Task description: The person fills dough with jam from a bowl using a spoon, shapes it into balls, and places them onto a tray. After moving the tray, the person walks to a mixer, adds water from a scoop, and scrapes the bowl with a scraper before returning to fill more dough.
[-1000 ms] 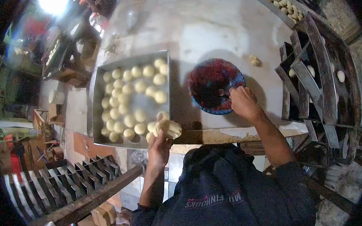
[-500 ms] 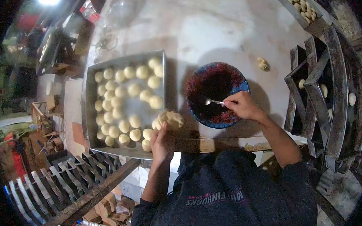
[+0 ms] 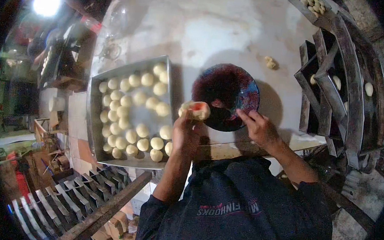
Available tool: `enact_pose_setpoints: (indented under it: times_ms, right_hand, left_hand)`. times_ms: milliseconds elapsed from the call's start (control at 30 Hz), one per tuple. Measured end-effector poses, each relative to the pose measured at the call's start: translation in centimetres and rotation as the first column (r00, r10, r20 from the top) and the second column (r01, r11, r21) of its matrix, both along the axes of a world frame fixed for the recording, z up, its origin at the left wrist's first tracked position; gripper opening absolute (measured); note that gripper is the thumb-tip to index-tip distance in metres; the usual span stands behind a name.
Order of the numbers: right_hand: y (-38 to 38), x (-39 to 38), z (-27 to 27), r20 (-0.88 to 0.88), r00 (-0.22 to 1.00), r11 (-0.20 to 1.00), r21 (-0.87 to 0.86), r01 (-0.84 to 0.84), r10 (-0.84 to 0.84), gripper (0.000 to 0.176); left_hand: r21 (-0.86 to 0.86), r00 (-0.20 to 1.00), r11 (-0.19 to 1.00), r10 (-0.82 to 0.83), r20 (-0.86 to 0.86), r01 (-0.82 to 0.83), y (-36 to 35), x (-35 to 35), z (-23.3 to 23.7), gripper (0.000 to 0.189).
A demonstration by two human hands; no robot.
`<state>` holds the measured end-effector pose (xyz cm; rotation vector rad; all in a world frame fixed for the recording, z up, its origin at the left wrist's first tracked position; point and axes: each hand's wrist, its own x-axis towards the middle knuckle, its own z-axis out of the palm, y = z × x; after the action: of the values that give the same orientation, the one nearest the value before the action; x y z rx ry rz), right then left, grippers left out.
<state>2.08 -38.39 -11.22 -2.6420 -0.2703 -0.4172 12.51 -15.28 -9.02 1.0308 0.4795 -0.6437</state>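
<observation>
My left hand holds a piece of pale dough with red filling showing in its hollow, just past the lower left rim of the bowl. The blue bowl contains dark red, crumbly filling. At the bowl's lower right rim, my right hand is closed in a pinch around the spoon, which is blurred and barely visible against the bowl. To the left, a metal tray bears several round dough balls.
A dough scrap lies right of the bowl. Long metal tins, some with dough pieces, are stacked at the right; another tin with dough is at the upper right. More metal tins stand at the lower left.
My left hand has moved right and up to the bowl, and its dough now shows red filling. The spoon has become hard to see. The whole view has shifted slightly.
</observation>
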Motion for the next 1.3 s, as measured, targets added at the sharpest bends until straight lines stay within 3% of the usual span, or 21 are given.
enact_pose_setpoints:
  times_ms: [33, 100, 167, 200, 233, 267, 300, 400, 433, 533, 633, 700, 767, 833, 900, 933, 1000, 1067, 1200, 1233, 1300]
  right_hand:
    - [-0.3, -0.2, 0.1, -0.039, 0.998, 0.998, -0.048, 0.041, -0.043, 0.038]
    - [0.4, 0.1, 1.3, -0.067, 0.993, 0.991, -0.096, 0.089, -0.096, 0.034]
    - [2.5, 1.2, 3.1, 0.046, 0.994, 0.990, 0.104, 0.099, -0.104, 0.026]
    - [4.1, 1.8, 4.0, -0.097, 0.994, 0.897, 0.432, 0.094, -0.057, 0.027]
    - [5.8, 2.2, 4.9, -0.083, 0.995, 0.899, 0.428, 0.088, -0.057, 0.027]
    - [7.6, 2.6, 5.8, -0.160, 0.986, 0.661, 0.745, 0.095, 0.039, 0.028]
    - [9.3, 2.9, 6.6, -0.192, 0.967, 0.316, 0.939, 0.132, 0.167, 0.029]
    - [13.5, 2.4, 10.0, 0.146, 0.989, 0.879, 0.474, -0.056, -0.015, 0.042]
    - [15.1, 1.7, 10.5, 0.094, 0.996, 0.819, 0.572, -0.050, -0.005, 0.034]
    - [18.7, -0.2, 12.3, 0.308, 0.951, 0.841, 0.516, -0.161, -0.006, 0.020]
    - [20.8, -2.8, 14.2, 0.563, 0.817, 0.865, 0.344, -0.366, 0.122, 0.016]
    - [22.4, -5.0, 15.6, 0.495, 0.851, 0.821, 0.404, -0.403, 0.174, 0.023]
    - [23.0, -6.8, 17.0, 0.266, 0.935, 0.721, 0.597, -0.352, 0.236, 0.032]
    - [24.1, -8.5, 16.6, -0.159, 0.918, 0.507, 0.860, -0.052, 0.364, 0.039]
    - [24.9, -10.4, 16.1, -0.295, 0.838, 0.324, 0.934, 0.151, 0.459, 0.036]
    - [25.1, -11.0, 16.2, -0.303, 0.840, 0.332, 0.930, 0.157, 0.451, 0.036]
    - [25.7, -11.8, 16.6, 0.192, 0.930, 0.771, 0.520, -0.367, 0.313, 0.039]
    - [26.5, -13.6, 17.6, 0.182, 0.931, 0.782, 0.505, -0.366, 0.318, 0.038]
    - [25.5, -14.7, 16.8, 0.353, 0.896, 0.858, 0.335, -0.390, 0.269, 0.033]
    - [24.6, -14.6, 17.1, 0.359, 0.898, 0.866, 0.328, -0.376, 0.254, 0.033]
    - [22.3, -14.7, 17.8, 0.418, 0.873, 0.788, 0.435, -0.435, 0.251, 0.033]
  left_hand:
    - [0.002, 1.000, 1.000, -0.002, 0.012, 0.002, 0.6, -0.1, -0.1, 0.042]
    - [-0.283, 0.977, 0.958, 0.093, 0.191, -0.036, 1.1, -0.4, 1.2, 0.043]
    - [-0.279, 0.969, 0.958, 0.127, 0.213, -0.064, 0.9, -1.7, 2.7, 0.045]
    - [-0.310, 0.955, 0.951, 0.098, 0.280, -0.006, 1.0, -2.3, 3.1, 0.047]
    - [-0.337, 0.934, 0.940, 0.075, 0.348, 0.050, 1.0, -2.9, 3.5, 0.048]
    - [-0.352, 0.922, 0.934, 0.087, 0.377, 0.056, 0.6, -3.8, 4.3, 0.052]
    - [-0.167, 0.824, 0.979, 0.001, 0.567, 0.114, 0.9, -4.5, 3.0, 0.053]
    - [0.168, 0.524, 0.984, -0.112, 0.845, -0.061, 1.7, -7.4, 2.7, 0.060]
    - [0.398, 0.312, 0.885, -0.318, 0.895, -0.240, 3.0, -7.6, 1.9, 0.060]
    - [0.335, 0.361, 0.907, -0.232, 0.903, -0.254, 6.4, -10.1, 5.3, 0.063]
    - [-0.205, 0.485, 0.962, 0.267, 0.833, -0.179, 10.3, -13.9, 8.6, 0.075]
    - [-0.178, 0.509, 0.976, 0.216, 0.833, -0.124, 14.2, -15.8, 8.0, 0.077]
    - [-0.009, 0.346, 0.986, 0.068, 0.936, -0.169, 16.9, -17.4, 7.1, 0.065]
    - [-0.041, 0.295, 0.983, 0.093, 0.951, -0.178, 17.7, -19.1, 7.2, 0.052]
    - [0.017, 0.154, 0.964, 0.025, 0.988, -0.266, 18.2, -20.6, 6.3, 0.042]
    - [0.134, -0.030, 0.909, -0.158, 0.987, -0.395, 18.5, -20.6, 6.3, 0.040]
    - [0.243, -0.046, 0.808, -0.316, 0.948, -0.537, 18.5, -21.8, 7.0, 0.041]
    - [0.436, 0.052, 0.577, -0.562, 0.826, -0.691, 18.8, -23.3, 8.0, 0.053]
    - [0.321, 0.053, 0.705, -0.374, 0.926, -0.633, 17.2, -23.6, 9.1, 0.065]
    - [0.210, 0.235, 0.849, -0.106, 0.966, -0.484, 15.2, -24.5, 9.5, 0.068]
    - [-0.067, 0.357, 0.998, 0.060, 0.932, 0.008, 15.0, -23.4, 9.0, 0.064]
